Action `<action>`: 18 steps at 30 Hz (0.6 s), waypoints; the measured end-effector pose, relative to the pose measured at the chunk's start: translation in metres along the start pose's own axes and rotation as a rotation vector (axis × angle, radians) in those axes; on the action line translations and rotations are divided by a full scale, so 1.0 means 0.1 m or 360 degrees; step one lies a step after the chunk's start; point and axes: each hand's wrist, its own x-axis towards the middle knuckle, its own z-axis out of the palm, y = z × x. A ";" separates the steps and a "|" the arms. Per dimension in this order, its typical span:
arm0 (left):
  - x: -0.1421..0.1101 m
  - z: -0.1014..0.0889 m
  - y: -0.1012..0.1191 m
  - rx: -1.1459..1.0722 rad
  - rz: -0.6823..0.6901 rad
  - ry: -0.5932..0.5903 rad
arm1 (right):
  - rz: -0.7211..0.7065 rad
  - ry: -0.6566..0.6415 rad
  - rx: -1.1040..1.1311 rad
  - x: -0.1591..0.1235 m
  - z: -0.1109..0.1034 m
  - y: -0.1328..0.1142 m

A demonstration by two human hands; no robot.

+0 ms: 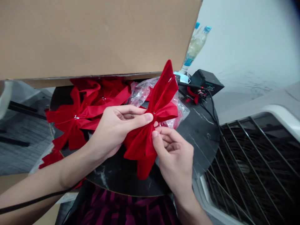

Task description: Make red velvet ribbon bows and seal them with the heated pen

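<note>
A red velvet ribbon bow is held above a round black marble table. My left hand pinches the bow's centre knot from the left, thumb on top. From below right, my right hand grips the same centre with thumb and fingers closed. The bow's loops fan upward and its tails hang down between my hands.
More finished red bows lie on the table's left side. A clear plastic bag with red pieces sits behind the held bow. A large cardboard box looms at the back. A black device with cables, plastic bottles and a metal grille are on the right.
</note>
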 end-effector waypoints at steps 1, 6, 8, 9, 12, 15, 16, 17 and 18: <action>0.01 0.00 0.00 -0.0061 -0.0042 -0.0029 | 0.0115 -0.0024 0.0133 -0.04 0.02 0.02; 0.10 -0.03 0.04 -0.0063 0.0031 0.0088 | 0.0466 -0.0708 0.0188 -0.30 -0.28 0.05; 0.12 -0.06 0.06 -0.0020 0.0048 0.0113 | 0.0580 -0.1241 -0.0011 -0.35 -0.54 0.01; 0.13 -0.06 0.06 0.0001 0.0056 0.0108 | 0.0587 -0.1354 -0.0118 -0.35 -0.65 -0.02; 0.10 -0.06 0.03 0.0093 0.0125 0.0016 | 0.0363 -0.0827 -0.0268 -0.20 -0.77 -0.08; 0.05 -0.03 -0.01 0.0167 0.0221 -0.0164 | 0.0052 -0.0143 -0.0107 0.01 -0.49 -0.08; 0.03 -0.02 -0.03 0.0179 0.0252 -0.0213 | 0.0006 -0.0045 -0.0030 0.06 -0.36 -0.06; 0.02 -0.01 -0.03 0.0184 0.0278 -0.0248 | -0.0008 -0.0013 0.0033 0.10 -0.25 -0.04; 0.01 -0.01 -0.04 0.0188 0.0299 -0.0279 | -0.0001 0.0005 0.0095 0.13 -0.15 -0.02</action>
